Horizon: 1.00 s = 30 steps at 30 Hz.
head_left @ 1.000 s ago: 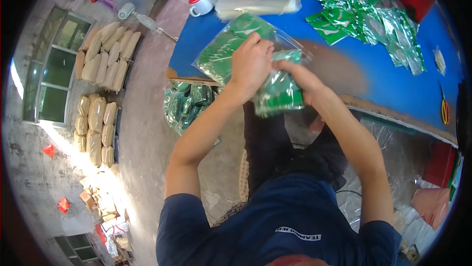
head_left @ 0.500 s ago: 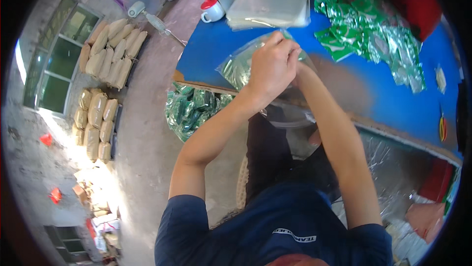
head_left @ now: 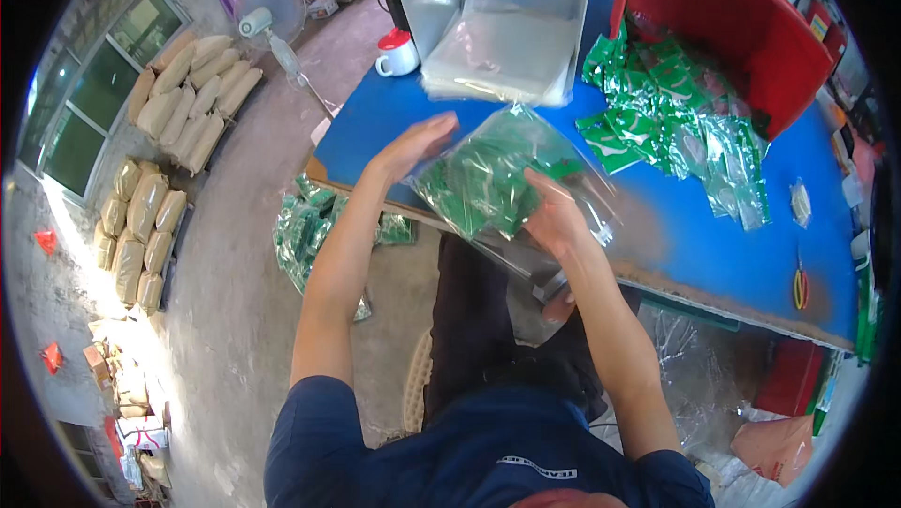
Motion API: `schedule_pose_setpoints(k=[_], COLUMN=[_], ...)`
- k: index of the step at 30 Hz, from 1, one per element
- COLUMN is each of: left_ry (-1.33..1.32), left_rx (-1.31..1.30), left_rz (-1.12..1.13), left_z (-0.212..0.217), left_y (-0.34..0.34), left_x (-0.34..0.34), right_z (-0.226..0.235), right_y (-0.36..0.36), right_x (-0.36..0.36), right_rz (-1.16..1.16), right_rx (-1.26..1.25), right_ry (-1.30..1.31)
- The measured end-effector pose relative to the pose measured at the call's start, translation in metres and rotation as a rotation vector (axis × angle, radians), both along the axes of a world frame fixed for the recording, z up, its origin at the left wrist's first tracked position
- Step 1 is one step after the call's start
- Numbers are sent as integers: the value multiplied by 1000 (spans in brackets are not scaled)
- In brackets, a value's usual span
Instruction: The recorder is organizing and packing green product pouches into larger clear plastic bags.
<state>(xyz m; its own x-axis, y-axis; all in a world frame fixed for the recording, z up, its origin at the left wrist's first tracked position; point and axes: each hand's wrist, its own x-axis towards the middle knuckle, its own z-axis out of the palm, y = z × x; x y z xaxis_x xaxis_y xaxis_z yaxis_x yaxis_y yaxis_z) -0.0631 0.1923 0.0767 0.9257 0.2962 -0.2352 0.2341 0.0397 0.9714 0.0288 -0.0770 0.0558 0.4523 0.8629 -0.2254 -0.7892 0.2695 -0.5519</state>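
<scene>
Head view shows the right hand (head_left: 554,217) closest in, fingers curled around the lower side of a clear plastic bag (head_left: 511,184) stuffed with small green sachets, gripping it above the near edge of the blue surface (head_left: 394,119). The left hand (head_left: 418,142) is flat and released, palm pressed against the bag's left side, holding nothing. This looks like the settling step: patting the contents down so the bag can close. The next move likely calls for both hands at the bag's open mouth, which I cannot tell the position of. Farther off lie loose green sachets (head_left: 676,123), a stack of empty clear bags (head_left: 497,62), a white mug with a red lid (head_left: 397,55), and a red bin (head_left: 732,11).
</scene>
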Motion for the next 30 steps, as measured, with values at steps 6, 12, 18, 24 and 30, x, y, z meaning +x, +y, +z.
schedule_pose_setpoints(k=[6,12,18,24,30], left_ry=[54,34,58,62,54], left_rx=[4,368,416,12,273], left_rz=[-193,69,191,193,56], left_z=[-6,-29,-30,-25,-21], left_y=[-21,-47,-60,-71,-68], left_x=[3,-1,-15,-4,-13], right_z=[12,-2,23,5,16], right_y=[38,38,-15,-1,-46], right_x=[-1,-6,8,19,40], right_rz=[122,85,267,162,230], right_rx=[-35,-202,-338,-323,-347], right_ry=[83,-20,-690,-405,-733])
